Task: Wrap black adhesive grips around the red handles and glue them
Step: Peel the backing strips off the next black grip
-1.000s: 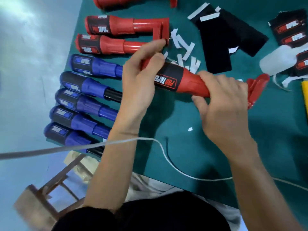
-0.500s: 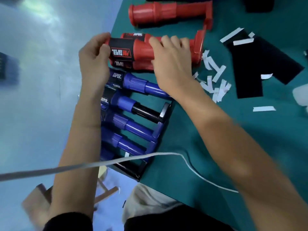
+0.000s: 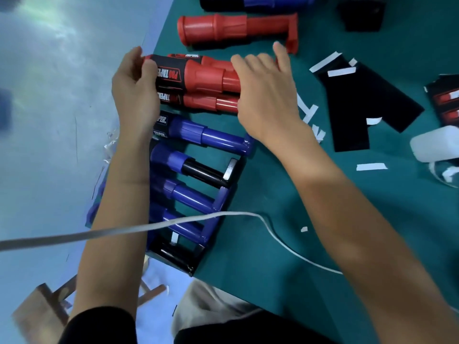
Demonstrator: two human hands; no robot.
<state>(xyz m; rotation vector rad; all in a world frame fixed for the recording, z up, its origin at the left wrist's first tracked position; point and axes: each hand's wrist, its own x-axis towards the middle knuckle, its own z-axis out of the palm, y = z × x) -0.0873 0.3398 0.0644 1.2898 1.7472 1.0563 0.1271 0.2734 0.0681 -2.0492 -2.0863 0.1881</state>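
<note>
Your left hand (image 3: 135, 93) has the red handle (image 3: 206, 75) by its butt end, up at about 11 o'clock in the view. Thumb and fingers (image 3: 137, 55) curl round the black grip (image 3: 169, 74) wrapped on it, "PRO TAPER" lettering facing you. Your right hand (image 3: 265, 95) lies over the thin shaft, at 3 o'clock from the left. Its fingers sit side by side across the top and the thumb pokes out toward 12. That hand is blurred, so I cannot tell whether those fingers close round the shaft or only rest on it.

The handle sits against two more wrapped red handles (image 3: 198, 101), one just below it and one peeking out behind. At 12 o'clock a bare red handle (image 3: 223, 28) lies alone on the green desk (image 3: 273, 244).

Toward 6 o'clock from your hands, a row of blue handles (image 3: 211, 137) lies side by side, running down to the desk's edge. Out at 3 o'clock, flat black adhesive grips (image 3: 347, 108) overlap on the desk, with white backing strips (image 3: 371, 166) scattered round them. At the right edge are printed grips (image 3: 447, 103) and, just below them, a white plastic bottle (image 3: 432, 145).

A white cable (image 3: 173, 223) crosses in front of your left forearm and loops over the desk. A wooden stool (image 3: 37, 306) stands on the floor at 7 o'clock.
</note>
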